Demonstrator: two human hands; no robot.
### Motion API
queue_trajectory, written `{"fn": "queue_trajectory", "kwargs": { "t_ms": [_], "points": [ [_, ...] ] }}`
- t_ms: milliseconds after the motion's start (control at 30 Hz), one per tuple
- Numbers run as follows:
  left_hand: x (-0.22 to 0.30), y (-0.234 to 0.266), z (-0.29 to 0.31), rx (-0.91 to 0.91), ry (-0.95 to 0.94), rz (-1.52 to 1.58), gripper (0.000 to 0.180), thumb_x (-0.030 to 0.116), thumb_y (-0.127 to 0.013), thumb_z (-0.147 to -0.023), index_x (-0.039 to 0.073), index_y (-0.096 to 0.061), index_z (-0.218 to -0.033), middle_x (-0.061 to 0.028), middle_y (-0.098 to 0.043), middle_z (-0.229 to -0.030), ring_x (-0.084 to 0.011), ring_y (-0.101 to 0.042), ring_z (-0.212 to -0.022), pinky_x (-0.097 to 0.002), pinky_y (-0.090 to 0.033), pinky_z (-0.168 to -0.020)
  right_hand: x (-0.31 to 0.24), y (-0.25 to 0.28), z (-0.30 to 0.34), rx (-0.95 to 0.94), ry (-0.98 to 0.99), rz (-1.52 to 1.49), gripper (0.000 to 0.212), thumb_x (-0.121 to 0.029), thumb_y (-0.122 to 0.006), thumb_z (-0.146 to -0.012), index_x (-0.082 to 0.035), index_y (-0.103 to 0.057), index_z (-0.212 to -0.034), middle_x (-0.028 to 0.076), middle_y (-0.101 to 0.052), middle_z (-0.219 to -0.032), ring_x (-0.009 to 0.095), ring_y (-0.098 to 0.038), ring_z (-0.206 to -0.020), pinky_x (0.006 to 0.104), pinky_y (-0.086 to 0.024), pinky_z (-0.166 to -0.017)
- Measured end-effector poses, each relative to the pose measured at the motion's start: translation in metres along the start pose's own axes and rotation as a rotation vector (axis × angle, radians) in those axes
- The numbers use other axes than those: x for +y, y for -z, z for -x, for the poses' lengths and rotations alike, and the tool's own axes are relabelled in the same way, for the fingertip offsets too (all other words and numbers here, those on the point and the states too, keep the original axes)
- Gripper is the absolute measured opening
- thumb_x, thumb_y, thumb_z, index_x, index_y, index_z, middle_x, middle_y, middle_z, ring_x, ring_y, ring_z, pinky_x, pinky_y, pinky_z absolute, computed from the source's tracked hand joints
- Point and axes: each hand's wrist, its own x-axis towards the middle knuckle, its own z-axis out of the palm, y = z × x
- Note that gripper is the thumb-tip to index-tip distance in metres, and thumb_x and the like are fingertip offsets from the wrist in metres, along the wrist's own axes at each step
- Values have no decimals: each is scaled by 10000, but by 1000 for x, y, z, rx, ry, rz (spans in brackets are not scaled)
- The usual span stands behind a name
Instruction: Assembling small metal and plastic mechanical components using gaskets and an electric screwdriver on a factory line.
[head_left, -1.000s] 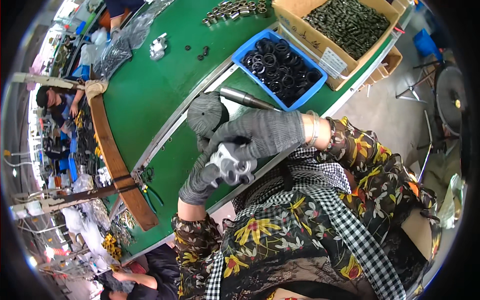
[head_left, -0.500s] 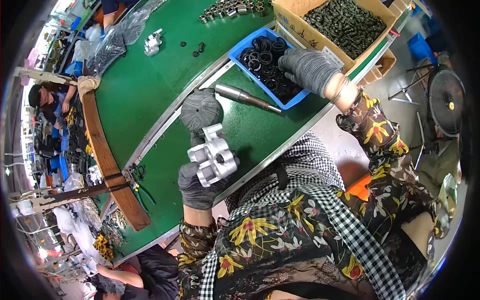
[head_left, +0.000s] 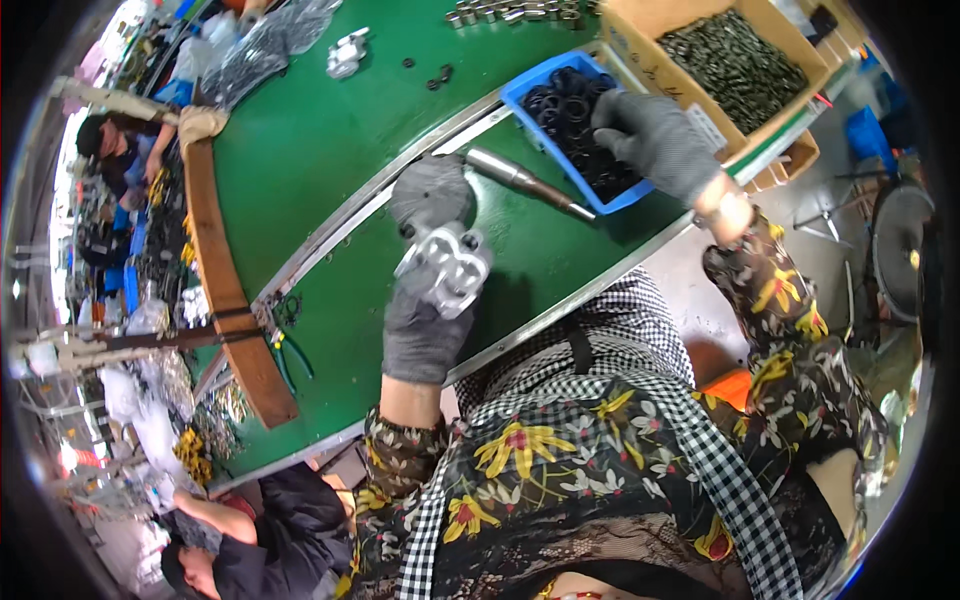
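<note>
My left hand [head_left: 428, 335], in a dark grey knit glove, grips a silver cast-metal housing [head_left: 446, 270] with several round bores. The casting is slightly blurred, just in front of a round grey block [head_left: 432, 190] on the green bench. My right hand [head_left: 660, 145], gloved alike, is over the right side of a blue bin [head_left: 530, 88] of black rubber rings [head_left: 572, 118]. Its thumb and fingers are drawn together; whatever they hold is too small to make out. Between the block and the bin lies a steel rod tool [head_left: 525, 182] with a thick handle end.
A cardboard box [head_left: 640, 55] of small dark metal parts stands behind the bin. Another casting [head_left: 347, 53], small black pieces [head_left: 440, 77] and metal sleeves [head_left: 515, 12] sit farther back. A metal rail [head_left: 380, 183] crosses the bench; pliers [head_left: 290, 360] lie left. Other people [head_left: 260, 535] work nearby.
The view has shifted, moving the bench items rightward. The casting has turned in my left hand, showing its bores differently. My right hand's fingers have drawn back a little from the rings.
</note>
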Motion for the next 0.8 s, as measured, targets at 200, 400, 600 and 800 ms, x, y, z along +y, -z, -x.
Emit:
{"fn": "queue_trajectory", "kwargs": {
  "t_ms": [200,400,600,800],
  "points": [
    [-3,-11,-17,39,-26,-9,468,202,-674,-815,15,-504,-1210,-153,-590,-1154,-277,-605,-1068,-411,-507,-969,-63,-16,8,-180,49,-880,176,-114,-723,-831,-25,-659,-968,8,-627,-780,81,-587,-728,227,-500,-653],
    [-5,-10,-24,-167,-60,-37,432,208,-735,-800,41,-534,-1144,-119,-618,-1056,-256,-631,-971,-402,-533,-916,-96,-71,3,88,290,-632,146,-102,-711,-812,-13,-626,-888,67,-618,-888,166,-602,-820,291,-514,-723],
    [-11,-19,-27,-18,-171,-29,412,190,-690,-841,5,-516,-1166,-121,-622,-1029,-188,-636,-888,-298,-547,-775,-104,-89,12,248,345,-550,201,-100,-699,-787,-10,-585,-925,127,-575,-1024,255,-589,-870,330,-506,-762],
    [-2,4,-31,-69,-732,-1986,438,205,-675,-833,32,-513,-1202,-132,-630,-1042,-254,-647,-861,-323,-535,-798,-105,-86,16,216,333,-638,197,-95,-706,-759,-19,-575,-886,128,-576,-1029,265,-576,-889,351,-497,-779]
  ]
}}
